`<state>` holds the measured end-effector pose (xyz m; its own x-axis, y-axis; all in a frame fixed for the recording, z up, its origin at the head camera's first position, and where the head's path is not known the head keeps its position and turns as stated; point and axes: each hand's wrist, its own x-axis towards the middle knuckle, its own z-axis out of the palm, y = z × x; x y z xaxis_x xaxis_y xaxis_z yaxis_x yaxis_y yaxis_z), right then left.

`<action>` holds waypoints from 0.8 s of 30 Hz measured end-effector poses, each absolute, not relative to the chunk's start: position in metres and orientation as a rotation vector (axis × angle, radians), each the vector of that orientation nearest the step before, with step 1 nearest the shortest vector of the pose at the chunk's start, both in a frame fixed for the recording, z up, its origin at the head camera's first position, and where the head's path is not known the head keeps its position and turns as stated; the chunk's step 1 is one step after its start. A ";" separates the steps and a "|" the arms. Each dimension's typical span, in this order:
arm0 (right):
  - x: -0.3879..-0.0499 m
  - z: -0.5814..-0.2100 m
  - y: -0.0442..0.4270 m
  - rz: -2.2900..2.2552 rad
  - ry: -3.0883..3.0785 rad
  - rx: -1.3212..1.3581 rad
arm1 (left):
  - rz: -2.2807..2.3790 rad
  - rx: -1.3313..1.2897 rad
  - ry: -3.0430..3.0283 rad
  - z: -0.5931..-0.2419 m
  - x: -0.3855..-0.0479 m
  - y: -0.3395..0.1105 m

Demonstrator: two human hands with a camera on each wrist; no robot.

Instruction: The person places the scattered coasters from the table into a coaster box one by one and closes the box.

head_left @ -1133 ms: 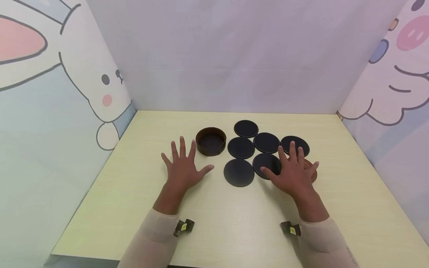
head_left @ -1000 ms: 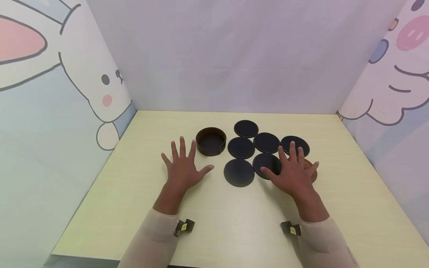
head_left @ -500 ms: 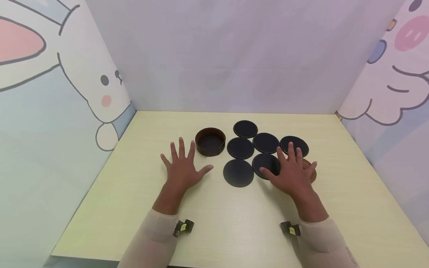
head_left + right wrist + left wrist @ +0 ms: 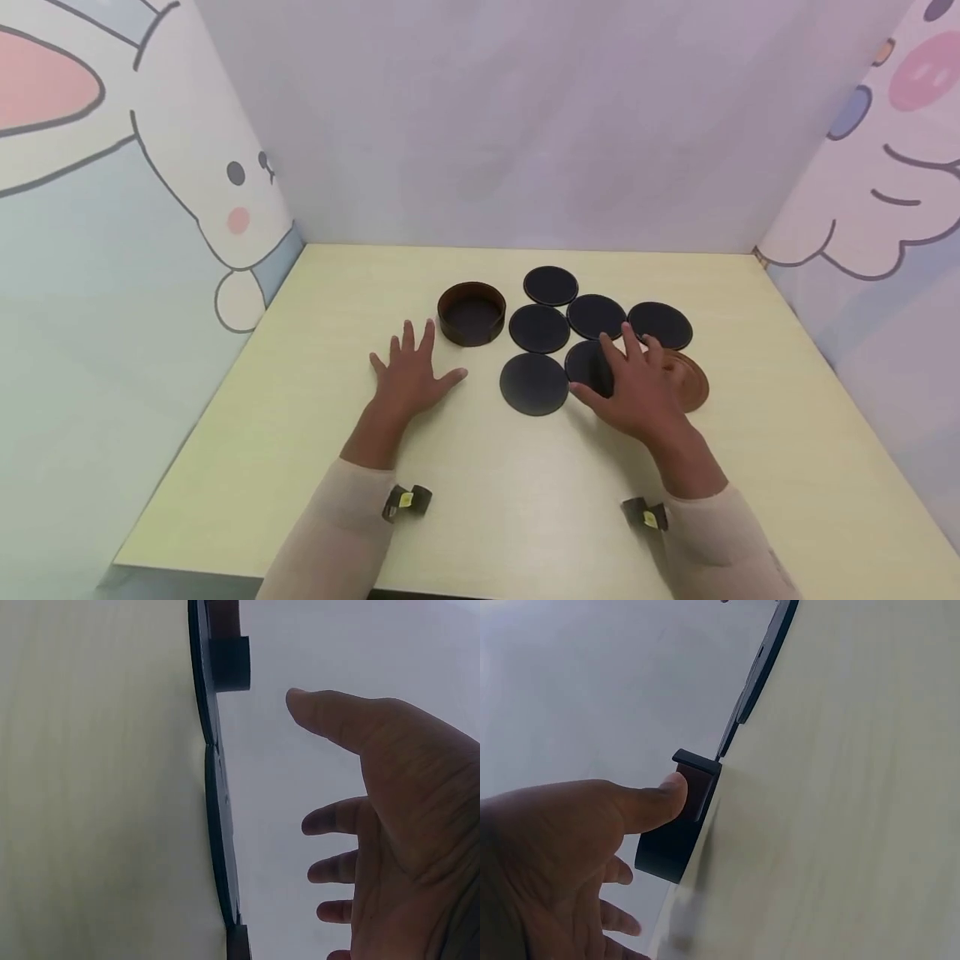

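Observation:
Spread and holding nothing, my left hand (image 4: 408, 383) is over the table just left of a round dark brown coaster holder (image 4: 472, 292), which has a cutout in its front wall. In the left wrist view the thumb overlaps the holder (image 4: 664, 851); contact cannot be told. My right hand (image 4: 636, 392) hovers above the coasters, its fingers loosely bent. Beneath it lie a black coaster (image 4: 587, 365) and a brown coaster (image 4: 690, 383), both partly hidden. The right wrist view shows a gap between that hand (image 4: 397, 802) and the flat coasters (image 4: 219, 840).
More black coasters lie flat: one at the front left (image 4: 534, 385), one at the back (image 4: 551, 285), one at the right (image 4: 662, 323), and others between. The pale table (image 4: 510, 500) meets a plain back wall (image 4: 510, 125) and cartoon-printed side walls.
My right hand has shifted left and its fingers have bent a little, uncovering more of the brown coaster. My left hand's fingers have drawn slightly inward. The coasters and holder stay put.

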<state>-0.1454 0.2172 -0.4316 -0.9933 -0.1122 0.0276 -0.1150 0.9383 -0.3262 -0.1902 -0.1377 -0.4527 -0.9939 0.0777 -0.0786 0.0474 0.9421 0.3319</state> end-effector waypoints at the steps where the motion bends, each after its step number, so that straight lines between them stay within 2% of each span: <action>1: -0.145 -0.432 0.215 0.537 -3.086 0.201 | 0.511 0.094 2.990 -0.452 -0.191 -0.139; 9: -0.148 -0.441 0.196 0.726 -3.071 0.357 | 0.569 0.096 2.913 -0.450 -0.211 -0.152; 15: -0.152 -0.448 0.180 0.767 -3.026 0.531 | 0.968 0.234 2.768 -0.466 -0.239 -0.162; 24: -0.160 -0.449 0.159 0.722 -3.044 0.639 | 1.369 0.262 2.620 -0.474 -0.264 -0.161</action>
